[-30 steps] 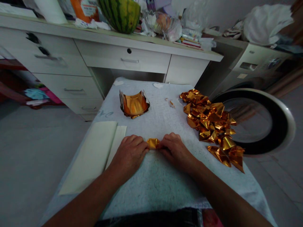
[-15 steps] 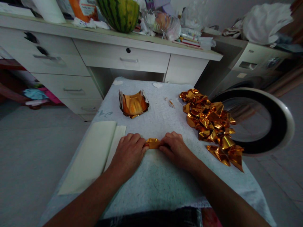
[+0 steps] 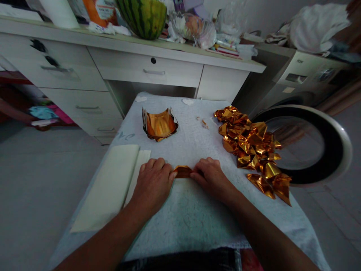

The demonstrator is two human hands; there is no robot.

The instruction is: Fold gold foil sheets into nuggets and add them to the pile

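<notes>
A small folded piece of gold foil paper (image 3: 182, 172) lies at the middle of the cloth-covered table. My left hand (image 3: 155, 177) pinches its left end, and my right hand (image 3: 210, 176) pinches the right end; the fingertips partly hide both ends. A heap of folded gold foil pieces (image 3: 251, 139) is off to the right. Beyond my hands rests a curved stack of gold foil sheets (image 3: 160, 125). Folded pale cream paper (image 3: 109, 184) lies beside my left forearm.
Tiny scraps (image 3: 203, 123) dot the tablecloth (image 3: 194, 222). Behind the table runs a white counter (image 3: 175, 73) bearing a cut watermelon (image 3: 142, 17) and plastic bags. The open round door (image 3: 335, 150) of a washing machine reaches close to the table's right side.
The foil piece between my hands has tilted or been folded over, showing a darker face with a thin bright top edge. Both hands stay almost in place.
</notes>
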